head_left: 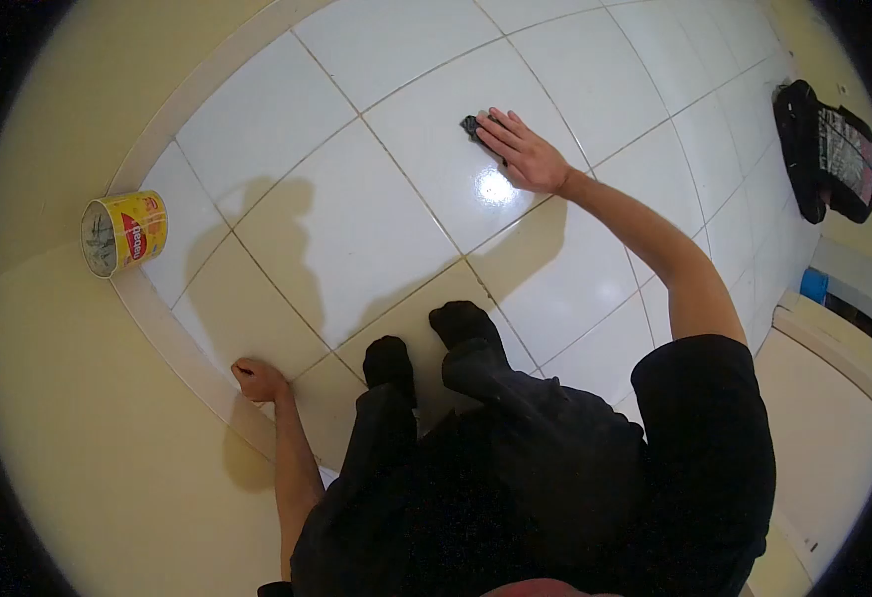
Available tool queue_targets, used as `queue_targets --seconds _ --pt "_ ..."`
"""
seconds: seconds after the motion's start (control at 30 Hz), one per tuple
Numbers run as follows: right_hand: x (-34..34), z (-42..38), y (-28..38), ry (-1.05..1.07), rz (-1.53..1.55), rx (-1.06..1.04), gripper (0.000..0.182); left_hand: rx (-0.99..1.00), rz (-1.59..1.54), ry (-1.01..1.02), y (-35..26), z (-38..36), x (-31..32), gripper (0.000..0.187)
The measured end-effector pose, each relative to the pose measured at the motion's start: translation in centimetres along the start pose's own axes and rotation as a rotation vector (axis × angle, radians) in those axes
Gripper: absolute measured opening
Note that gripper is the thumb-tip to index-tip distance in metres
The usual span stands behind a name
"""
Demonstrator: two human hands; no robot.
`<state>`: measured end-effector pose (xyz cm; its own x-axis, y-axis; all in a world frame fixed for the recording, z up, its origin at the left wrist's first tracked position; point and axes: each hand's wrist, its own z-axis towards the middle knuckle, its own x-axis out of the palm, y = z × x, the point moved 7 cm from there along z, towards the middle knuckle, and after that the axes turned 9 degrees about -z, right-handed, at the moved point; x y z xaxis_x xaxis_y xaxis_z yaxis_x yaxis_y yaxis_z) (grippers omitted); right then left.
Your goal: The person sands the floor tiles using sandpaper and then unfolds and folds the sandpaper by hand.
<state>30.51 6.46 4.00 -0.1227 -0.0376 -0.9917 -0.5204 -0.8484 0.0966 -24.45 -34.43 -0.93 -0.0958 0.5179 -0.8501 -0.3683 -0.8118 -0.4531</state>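
My right hand [524, 154] lies palm down over a dark, crumpled cloth [471, 126] on the white tiled floor [356, 214], pressing it flat with its fingers extended. Part of the cloth sticks out beyond the fingertips; the rest is hidden under the hand. At the lower left, near the skirting, my left hand [259, 380] is closed in a fist, with a small dark spot showing between its curled fingers. What that hand holds, if anything, I cannot make out.
A yellow and red tub [137, 231] stands in the corner at the left wall. A black bag or backpack [826, 154] is at the far right, with a blue object [813, 285] below it. My feet in black socks [389, 363] are on the tiles.
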Motion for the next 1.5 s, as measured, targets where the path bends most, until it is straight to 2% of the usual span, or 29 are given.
queue_targets --seconds 0.13,0.2,0.3,0.43,0.57,0.67,0.97,1.17,1.27,1.37,1.5 --pt "0.8 0.8 2.3 -0.068 -0.010 0.206 0.077 -0.040 -0.056 0.028 -0.7 -0.1 -0.3 0.040" --pt "1.2 1.2 3.4 -0.110 0.006 0.320 0.075 0.000 -0.041 0.010 -0.4 -0.1 -0.2 0.040" --pt "1.4 2.7 5.7 -0.118 0.043 0.364 0.075 -0.018 -0.018 0.015 -0.5 0.0 -0.2 0.039" --pt "1.4 5.2 8.7 -0.059 0.141 0.185 0.074 -0.025 0.028 0.000 -0.7 0.0 -0.4 0.039" --pt "2.1 5.6 9.9 -0.045 0.108 -0.088 0.071 0.036 -0.028 -0.003 -0.4 0.0 -0.3 0.039" --pt "1.4 5.1 10.3 0.097 0.052 -0.301 0.070 0.012 -0.016 0.025 -0.6 0.0 -0.3 0.038" --pt "1.3 0.8 10.4 0.201 0.156 -0.589 0.070 0.020 -0.042 0.016 -0.7 -0.1 -0.3 0.036" --pt "1.0 -1.2 10.8 0.031 0.170 -0.653 0.059 0.026 -0.046 0.016 -1.2 -0.1 -0.4 0.036" --pt "0.0 -1.1 11.3 0.039 0.098 -0.552 0.058 0.029 -0.043 0.001 -1.1 -0.3 -0.6 0.037" --pt "-1.0 -2.3 10.5 -0.025 0.265 -0.288 0.059 0.044 -0.033 -0.010 -0.8 -0.2 -0.4 0.037" --pt "-3.7 -6.0 8.2 -0.199 0.393 0.294 0.063 0.029 -0.043 -0.005 -0.1 0.1 0.0 0.038"
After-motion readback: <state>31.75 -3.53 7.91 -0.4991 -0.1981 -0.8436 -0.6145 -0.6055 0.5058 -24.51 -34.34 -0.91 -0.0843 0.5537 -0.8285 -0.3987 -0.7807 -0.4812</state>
